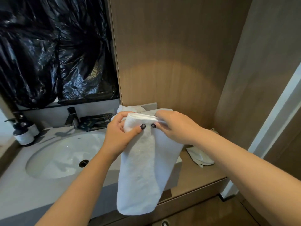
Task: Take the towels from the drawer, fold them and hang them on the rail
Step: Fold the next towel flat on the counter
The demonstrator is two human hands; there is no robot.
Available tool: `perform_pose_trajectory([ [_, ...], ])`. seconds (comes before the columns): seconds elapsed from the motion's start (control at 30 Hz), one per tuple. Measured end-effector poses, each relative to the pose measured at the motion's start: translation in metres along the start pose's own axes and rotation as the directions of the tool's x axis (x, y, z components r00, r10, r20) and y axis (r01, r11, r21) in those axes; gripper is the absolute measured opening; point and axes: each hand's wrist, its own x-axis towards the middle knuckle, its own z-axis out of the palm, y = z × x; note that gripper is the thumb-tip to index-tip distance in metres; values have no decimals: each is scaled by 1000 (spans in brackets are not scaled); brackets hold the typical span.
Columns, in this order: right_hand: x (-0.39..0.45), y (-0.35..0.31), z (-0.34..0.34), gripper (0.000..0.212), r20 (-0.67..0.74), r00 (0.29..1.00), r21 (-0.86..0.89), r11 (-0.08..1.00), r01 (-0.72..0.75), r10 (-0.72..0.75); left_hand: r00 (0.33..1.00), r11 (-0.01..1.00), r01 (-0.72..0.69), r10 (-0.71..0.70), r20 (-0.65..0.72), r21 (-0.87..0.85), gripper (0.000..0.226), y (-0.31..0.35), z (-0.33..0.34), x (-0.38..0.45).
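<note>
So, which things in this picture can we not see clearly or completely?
- Rail: head view, behind the held towel and both hands (left, right).
- Second towel: mostly hidden by the hands.
- Bottle labels: too small to read.
- Drawer: cut off at the bottom edge.

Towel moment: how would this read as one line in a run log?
step: folding | left hand: pinches towel top | right hand: pinches same folded edge | towel: hangs down, off rail | sink: at left
</note>
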Motion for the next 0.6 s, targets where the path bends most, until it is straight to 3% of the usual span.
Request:
perform_pose_trajectory([
  [0.1, 12, -7, 7, 13, -32, 997, 18, 998, 65, -65, 990, 991, 131, -129, -51, 27, 43, -20, -8, -10],
  [0.2, 20, -10, 7, 15, -46, 994, -5, 995, 103, -103, 961, 960, 270, -274, -41, -78, 50, -43, -7, -23],
  [0.37, 24, 0, -6, 17, -82, 988, 0, 991, 133, -132, 941, 934, 336, -339, -9, -122, 41, -75, 8, -36],
  [0.53, 27, 20, -24, 21, -224, 974, 332, 941, 70, 7, 904, 903, 428, -427, 38, -30, 36, -113, 29, -49],
  [0.6, 28, 28, -31, 21, -223, 975, 336, 940, 60, 18, 891, 892, 451, -450, 57, -12, 41, -125, 35, -54],
])
